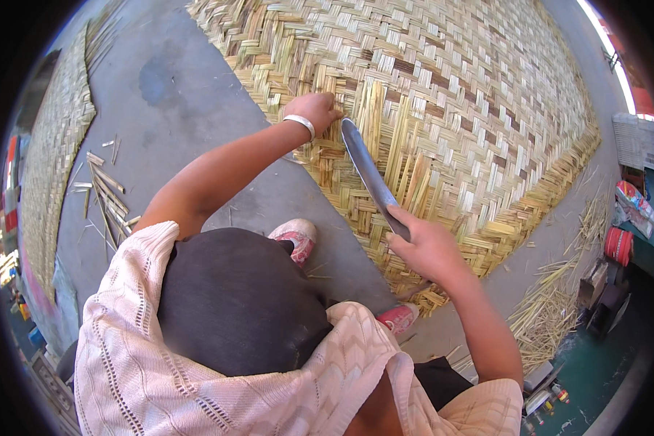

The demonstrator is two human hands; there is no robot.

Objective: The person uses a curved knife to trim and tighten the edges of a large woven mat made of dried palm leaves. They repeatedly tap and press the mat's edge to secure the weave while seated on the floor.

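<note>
The woven mat (465, 109) covers the upper middle and right of the frame, lying flat on the grey floor (189, 131), which seems to give its weave firm backing. At the centre, the right hand (427, 247) closes around the lower end of a curved metal blade (369, 171) — probably held there so its length reaches across the straw. The tip lies just beside the left hand (316, 115), whose fingers curl over the mat near its left edge, likely steadying it; whether they pinch a strip, I cannot tell. Raised strips (400, 156) stand out right of the blade. At the frame's right edge sit a colourful plastic bag (637, 202) and a pale box (638, 142), contents hidden.
</note>
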